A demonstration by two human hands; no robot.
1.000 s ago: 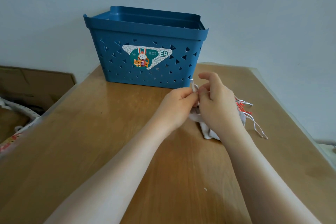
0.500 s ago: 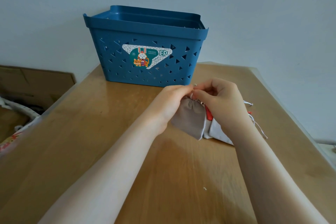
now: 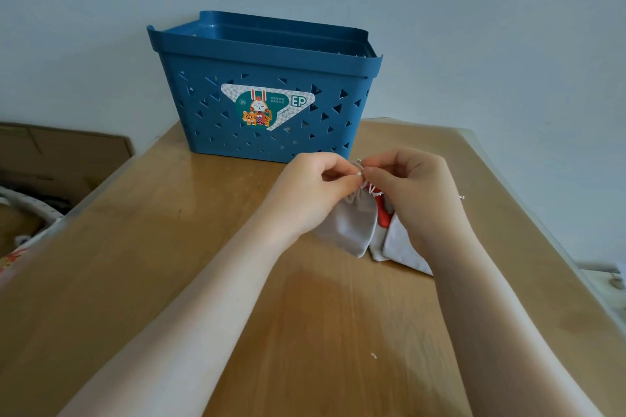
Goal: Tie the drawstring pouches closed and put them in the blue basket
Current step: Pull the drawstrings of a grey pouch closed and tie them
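Both hands meet just in front of the blue basket (image 3: 264, 95), which stands at the far edge of the worktop (image 3: 169, 264) against the wall. The left hand (image 3: 315, 193) pinches the white drawstring (image 3: 364, 176) at the gathered neck of a grey pouch (image 3: 349, 227), and the right hand (image 3: 416, 193) pinches the same cord from the other side, fingertips almost touching. The pouch's body hangs down to the worktop below the left hand. Just beside it, under the right wrist, lie more pouches (image 3: 396, 244), pale cloth with a red patch showing, near the right edge of the worktop.

The main risk, as I judge it, is the knot itself. The cord is thin and held only at the fingertips, so it could slip out of one pinch before the loop is drawn tight, leaving the neck gathered but not tied. A loose knot might also open when the pouch drops into the basket.

A second risk is tangling: loose cord ends from the neighbouring pouches lie right under the working fingers, and one could be caught into the knot or dragged along on lifting. That pull could draw the pile toward the right edge, where a pouch might slide off.

The basket's inside is not visible from here, so what it holds cannot be told.
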